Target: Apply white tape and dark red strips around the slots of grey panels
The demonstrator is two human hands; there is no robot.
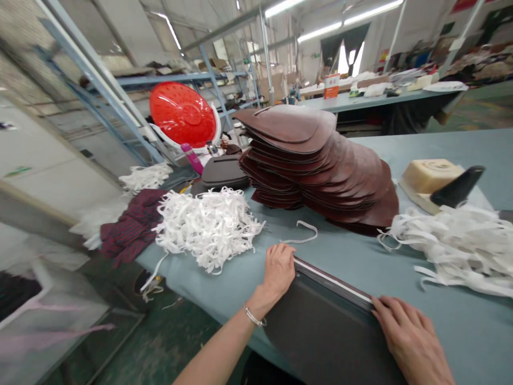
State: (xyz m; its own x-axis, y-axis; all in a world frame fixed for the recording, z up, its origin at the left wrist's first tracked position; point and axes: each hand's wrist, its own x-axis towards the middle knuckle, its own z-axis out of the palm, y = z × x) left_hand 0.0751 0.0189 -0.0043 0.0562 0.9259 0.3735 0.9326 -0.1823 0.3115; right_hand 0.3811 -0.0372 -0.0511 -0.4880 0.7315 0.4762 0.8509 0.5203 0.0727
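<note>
A dark grey leather-like panel [328, 326] lies at the table's near edge, with a narrow white strip [334, 280] running along its far edge. My left hand [279, 270], with a bracelet on the wrist, is closed on the left end of that edge. At the other end, the fingers of my right hand [412, 334] are bent and pressed together on the same edge. The thumbs are mostly hidden. A loose white strip curls on the table just beyond my left hand.
A tall stack of brown leather pieces [312, 166] stands beyond the panel. White strips are heaped at left [210, 227] and right [460, 248]. A tape dispenser [436, 184] sits at back right. Further left are a red basket [182, 113] and a striped cloth [134, 224].
</note>
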